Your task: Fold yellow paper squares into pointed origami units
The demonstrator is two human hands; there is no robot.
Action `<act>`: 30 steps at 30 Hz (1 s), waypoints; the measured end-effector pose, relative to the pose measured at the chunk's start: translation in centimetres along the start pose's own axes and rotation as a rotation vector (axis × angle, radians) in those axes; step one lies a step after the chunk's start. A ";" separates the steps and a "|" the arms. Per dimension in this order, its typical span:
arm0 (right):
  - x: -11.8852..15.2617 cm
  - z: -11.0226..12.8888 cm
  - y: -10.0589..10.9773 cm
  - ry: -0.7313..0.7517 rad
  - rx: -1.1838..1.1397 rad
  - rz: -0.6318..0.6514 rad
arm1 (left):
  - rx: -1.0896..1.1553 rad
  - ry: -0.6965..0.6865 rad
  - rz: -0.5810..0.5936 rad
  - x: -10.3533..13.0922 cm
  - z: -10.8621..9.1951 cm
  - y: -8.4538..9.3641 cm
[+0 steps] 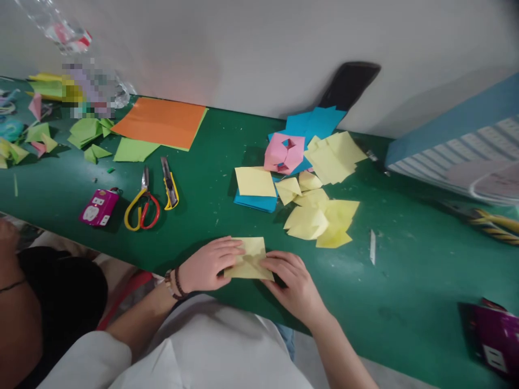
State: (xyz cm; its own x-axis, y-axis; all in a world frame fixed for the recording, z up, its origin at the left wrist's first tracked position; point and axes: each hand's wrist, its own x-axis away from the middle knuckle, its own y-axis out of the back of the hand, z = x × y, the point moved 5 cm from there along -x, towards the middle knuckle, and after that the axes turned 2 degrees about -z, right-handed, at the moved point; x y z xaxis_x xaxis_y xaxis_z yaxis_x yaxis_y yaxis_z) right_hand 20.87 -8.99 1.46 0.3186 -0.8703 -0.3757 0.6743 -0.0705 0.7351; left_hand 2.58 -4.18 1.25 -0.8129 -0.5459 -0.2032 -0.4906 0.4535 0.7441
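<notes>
A small square of pale yellow paper (pixel 252 254) lies between my hands near the table's front edge, with faint creases in its middle. My left hand (pixel 213 263) holds its left side, fingers over the top and thumb by the lower corner. At the right edge, my right hand (pixel 292 281) grips the paper with fingers above and thumb below. Just beyond are folded yellow paper pieces (pixel 306 222) and a yellow square (pixel 255 181) on top of blue paper squares (pixel 256 202). Behind them sits a pink folded paper shape (pixel 279 156).
Scissors (pixel 141 208), a yellow utility knife (pixel 169 183) and a purple box (pixel 99 207) lie left. Orange sheets (pixel 162 121) and green scraps (pixel 86 131) are behind. A dark phone-like object (pixel 351 84) leans on the wall. Another person's arm (pixel 16 324) is at left.
</notes>
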 end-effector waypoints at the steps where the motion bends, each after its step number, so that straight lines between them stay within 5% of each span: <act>1: 0.1 0.0 -0.1 0.011 -0.009 0.015 | 0.031 -0.020 0.022 0.1 0.1 -0.1; 5: 0.2 0.0 -0.2 -0.001 -0.014 -0.005 | 0.083 -0.037 0.025 0.4 0.2 0.0; 12: -0.4 -0.5 -0.9 -0.177 0.098 -0.099 | 0.015 0.178 -0.300 1.0 0.9 0.7; 17: -1.1 -0.4 -1.4 -0.237 0.177 -0.103 | -0.091 0.320 -0.403 1.5 1.1 0.5; 24: -1.6 0.8 -1.8 -0.145 0.303 -0.152 | -0.324 0.342 -0.391 1.7 0.3 0.6; 30: -1.8 0.9 -2.0 -0.139 0.298 -0.151 | -0.261 0.361 -0.307 1.3 0.6 0.4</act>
State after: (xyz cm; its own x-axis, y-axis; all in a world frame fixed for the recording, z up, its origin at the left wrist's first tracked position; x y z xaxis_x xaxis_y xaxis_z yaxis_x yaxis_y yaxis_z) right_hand 18.34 -7.72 1.18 0.1224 -0.8958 -0.4273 0.4763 -0.3248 0.8171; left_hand 1.13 -4.22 0.92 -0.4623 -0.8539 -0.2391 -0.5570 0.0698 0.8276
